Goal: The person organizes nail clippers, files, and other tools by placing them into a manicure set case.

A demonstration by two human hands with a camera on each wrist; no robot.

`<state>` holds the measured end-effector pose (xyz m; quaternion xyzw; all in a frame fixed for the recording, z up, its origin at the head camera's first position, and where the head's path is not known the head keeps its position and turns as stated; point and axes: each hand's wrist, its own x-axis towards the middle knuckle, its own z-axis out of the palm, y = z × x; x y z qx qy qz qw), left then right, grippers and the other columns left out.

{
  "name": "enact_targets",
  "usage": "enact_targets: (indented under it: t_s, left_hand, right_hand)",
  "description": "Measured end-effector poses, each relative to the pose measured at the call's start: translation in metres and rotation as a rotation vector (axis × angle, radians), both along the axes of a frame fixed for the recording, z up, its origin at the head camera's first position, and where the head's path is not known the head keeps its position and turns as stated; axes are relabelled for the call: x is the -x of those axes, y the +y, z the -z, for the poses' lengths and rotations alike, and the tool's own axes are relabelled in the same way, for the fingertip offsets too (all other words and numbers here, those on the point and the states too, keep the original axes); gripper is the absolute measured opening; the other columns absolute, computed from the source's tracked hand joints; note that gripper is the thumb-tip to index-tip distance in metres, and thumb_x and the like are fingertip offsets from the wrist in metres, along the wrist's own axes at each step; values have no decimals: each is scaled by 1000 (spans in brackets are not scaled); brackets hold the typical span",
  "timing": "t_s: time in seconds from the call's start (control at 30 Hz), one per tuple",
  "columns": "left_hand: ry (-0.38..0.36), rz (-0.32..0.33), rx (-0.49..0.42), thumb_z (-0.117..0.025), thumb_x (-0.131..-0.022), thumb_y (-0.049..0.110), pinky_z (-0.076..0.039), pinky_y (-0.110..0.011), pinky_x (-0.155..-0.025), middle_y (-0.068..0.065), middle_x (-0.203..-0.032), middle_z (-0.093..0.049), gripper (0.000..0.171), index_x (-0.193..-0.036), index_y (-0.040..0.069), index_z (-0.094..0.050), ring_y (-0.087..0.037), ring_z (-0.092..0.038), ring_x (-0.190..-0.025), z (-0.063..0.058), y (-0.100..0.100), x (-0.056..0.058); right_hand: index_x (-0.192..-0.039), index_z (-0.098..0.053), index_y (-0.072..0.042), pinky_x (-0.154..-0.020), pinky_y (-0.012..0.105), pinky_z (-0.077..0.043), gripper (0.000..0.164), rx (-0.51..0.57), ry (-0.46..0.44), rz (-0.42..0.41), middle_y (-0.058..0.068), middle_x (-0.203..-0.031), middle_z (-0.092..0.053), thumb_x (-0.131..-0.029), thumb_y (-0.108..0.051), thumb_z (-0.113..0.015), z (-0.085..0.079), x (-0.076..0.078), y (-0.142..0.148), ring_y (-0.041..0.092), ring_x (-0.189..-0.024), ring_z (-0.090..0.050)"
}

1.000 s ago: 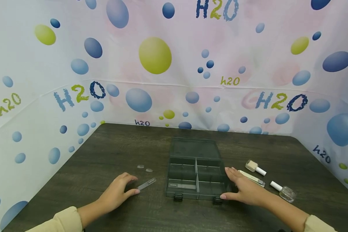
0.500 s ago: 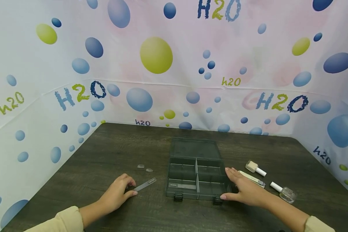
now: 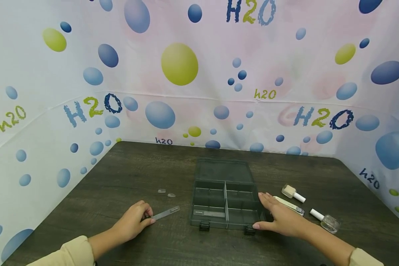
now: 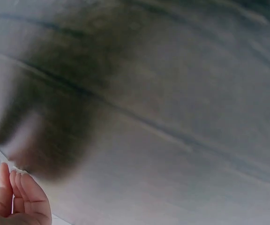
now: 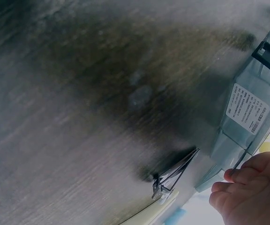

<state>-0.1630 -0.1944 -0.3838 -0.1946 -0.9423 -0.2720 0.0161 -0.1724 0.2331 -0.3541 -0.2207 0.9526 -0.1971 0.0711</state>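
Note:
A clear flat nail file (image 3: 167, 212) slants on the dark tabletop. My left hand (image 3: 133, 221) pinches its near end between thumb and fingers; the left wrist view catches only the fingertips at its lower left. To the right is a dark translucent divided box (image 3: 204, 224) with its lid laid back. A clear strip (image 3: 208, 213) like the file lies in its front left compartment. My right hand (image 3: 280, 218) rests against the box's right side, fingers extended along the wall and thumb at the front corner. Two small clear nail tips (image 3: 166, 193) lie behind the file.
Nail clippers (image 3: 290, 206) with a pale handle lie just beyond my right hand. Two nail polish bottles, one cream (image 3: 288, 190) and one clear (image 3: 330, 223), lie on their sides at the right. A printed curtain (image 3: 199, 122) surrounds the table's back and sides.
My left hand has shifted slightly leftward, more of the nail file now showing beyond the fingers; the file has turned a little flatter. The right hand and box have stayed put.

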Motion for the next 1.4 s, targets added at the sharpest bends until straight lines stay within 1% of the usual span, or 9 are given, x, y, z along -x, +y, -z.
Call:
enact_targets:
  t_s: [0.1,0.37,0.53,0.67,0.83,0.97,1.17,1.23,1.4]
  left_hand:
    - [9,13,-3,-70,-79,8,-44,-16,-58,1,-78,-50,12,-80,4,-59,-2,-44,-69,1,0,0]
    - [90,59,19,-68,-80,4,-44,-15,-56,3,-76,-52,9,-81,4,-59,1,-44,-67,1,-1,3]
    - [124,83,18,-67,-81,3,-46,-15,-58,2,-78,-54,7,-84,2,-60,0,-46,-68,0,-1,4]
    - [152,92,28,-66,-81,3,-47,-16,-58,0,-80,-56,5,-84,1,-63,-1,-49,-69,-1,-1,5]
    - [166,95,32,-65,-83,5,-47,-17,-58,0,-81,-57,5,-83,0,-63,-3,-50,-69,-1,0,5]
    - [207,92,22,-64,-83,3,-48,-16,-60,-1,-82,-57,5,-83,-1,-64,-6,-53,-70,-1,1,6]
    - [297,83,-13,-66,-81,2,-48,-16,-58,-1,-81,-58,4,-83,-1,-64,-7,-54,-69,-6,4,9]
    - [311,84,-21,-66,-81,2,-48,-16,-59,0,-81,-58,4,-83,-1,-64,-7,-54,-69,-9,6,10]
    - [309,89,-42,-64,-84,3,-47,-16,-59,0,-83,-59,3,-85,1,-64,-6,-53,-69,-16,14,12]
  right_hand:
    - [-141,-27,10,-101,64,-29,103,1,-1,-2,32,-146,-26,-76,-61,-63,1,0,0,51,-134,-23]
    - [-141,-28,11,-102,63,-28,102,2,6,-4,31,-145,-27,-76,-60,-63,1,0,0,51,-134,-23]
    - [-141,-28,11,-102,64,-28,102,7,5,-3,32,-145,-27,-76,-59,-64,2,0,-1,51,-133,-23]
    - [-141,-28,11,-102,64,-28,102,9,3,-1,32,-145,-27,-76,-60,-64,3,0,0,51,-133,-23]
    - [-140,-28,11,-101,64,-28,103,8,9,-3,32,-145,-27,-76,-60,-64,3,0,0,52,-133,-23]
    - [-141,-28,11,-101,64,-28,103,4,14,-4,32,-145,-27,-75,-61,-63,3,1,0,51,-133,-24]
    - [-141,-28,10,-101,64,-29,103,7,15,-6,32,-145,-27,-76,-61,-63,4,1,1,51,-133,-24]
    - [-141,-28,10,-101,64,-29,102,9,14,-7,32,-145,-27,-76,-60,-63,4,1,2,52,-133,-24]
    - [-141,-28,10,-101,64,-29,103,13,12,-5,32,-145,-27,-76,-60,-63,5,1,2,52,-133,-24]
